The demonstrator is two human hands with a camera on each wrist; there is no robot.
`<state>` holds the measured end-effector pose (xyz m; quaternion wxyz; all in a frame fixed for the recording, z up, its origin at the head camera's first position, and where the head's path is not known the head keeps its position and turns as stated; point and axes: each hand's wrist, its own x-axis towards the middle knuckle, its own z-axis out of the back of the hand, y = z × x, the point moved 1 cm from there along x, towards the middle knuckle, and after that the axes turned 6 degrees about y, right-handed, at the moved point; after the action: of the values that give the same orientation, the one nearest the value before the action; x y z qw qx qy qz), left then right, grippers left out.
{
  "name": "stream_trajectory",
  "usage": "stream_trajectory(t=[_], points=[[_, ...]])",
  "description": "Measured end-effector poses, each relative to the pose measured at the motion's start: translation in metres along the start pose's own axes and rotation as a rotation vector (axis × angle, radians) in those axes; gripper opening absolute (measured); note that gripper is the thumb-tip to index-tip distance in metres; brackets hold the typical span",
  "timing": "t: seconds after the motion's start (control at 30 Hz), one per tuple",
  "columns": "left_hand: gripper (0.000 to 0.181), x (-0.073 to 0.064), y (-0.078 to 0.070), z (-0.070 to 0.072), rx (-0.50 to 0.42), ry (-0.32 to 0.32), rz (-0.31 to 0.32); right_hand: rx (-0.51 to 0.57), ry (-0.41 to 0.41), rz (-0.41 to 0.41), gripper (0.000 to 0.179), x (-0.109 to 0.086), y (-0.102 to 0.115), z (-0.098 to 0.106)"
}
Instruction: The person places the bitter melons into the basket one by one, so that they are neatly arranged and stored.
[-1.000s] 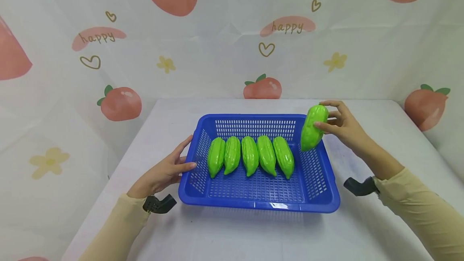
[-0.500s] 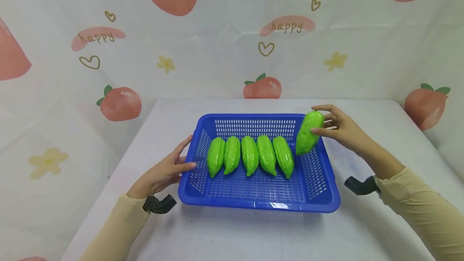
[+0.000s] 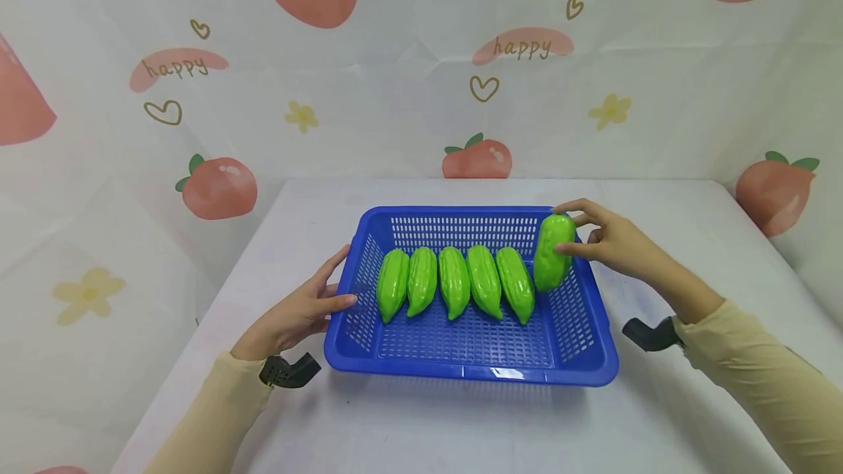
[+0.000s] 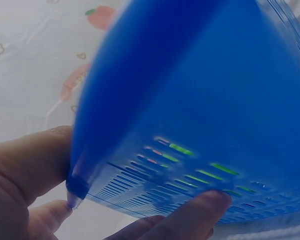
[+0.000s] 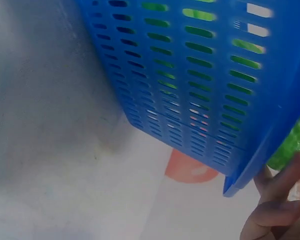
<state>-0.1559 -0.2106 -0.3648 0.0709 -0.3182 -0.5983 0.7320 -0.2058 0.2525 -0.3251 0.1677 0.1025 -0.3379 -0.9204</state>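
Observation:
A blue plastic basket (image 3: 470, 376) with slotted walls stands on the table. Several glossy green bitter melons (image 3: 454, 282) lie side by side in a row on its floor, tips toward the front. My left hand (image 3: 299, 313) grips the basket's left rim, thumb over the edge and other fingers against the outer wall in the left wrist view. At the right end, my right hand (image 3: 609, 242) pinches another bitter melon (image 3: 552, 258) between thumb and fingers, tilted, inside the right wall. Through the slots in the right wrist view, green shows; the basket's rim partly hides that melon (image 5: 291, 146).
A white-covered table (image 3: 448, 430) carries the basket. Behind and at the sides hangs a white cloth (image 3: 395, 115) printed with peaches, hearts and flowers. Black wrist mounts (image 3: 290, 371) sit at both cuffs.
My right hand has moved left and down with the bitter melon, from above the basket's right rim to beside the row. My left hand and the basket have stayed still.

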Motion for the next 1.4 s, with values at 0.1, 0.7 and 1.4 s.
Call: stream_trajectory(t=[0.1, 0.7, 1.4], points=[[0.088, 0.0, -0.001, 0.0, -0.012, 0.002, -0.004, -0.049, 0.013, -0.01, 0.06, 0.002, 0.001, -0.002], [0.09, 0.001, 0.0, 0.0, -0.034, 0.011, -0.011, -0.254, 0.065, 0.026, 0.056, 0.011, 0.007, -0.011], [0.089, 0.0, -0.001, -0.001, -0.009, -0.002, 0.001, -0.458, 0.045, 0.015, 0.051, 0.011, 0.012, -0.02]])
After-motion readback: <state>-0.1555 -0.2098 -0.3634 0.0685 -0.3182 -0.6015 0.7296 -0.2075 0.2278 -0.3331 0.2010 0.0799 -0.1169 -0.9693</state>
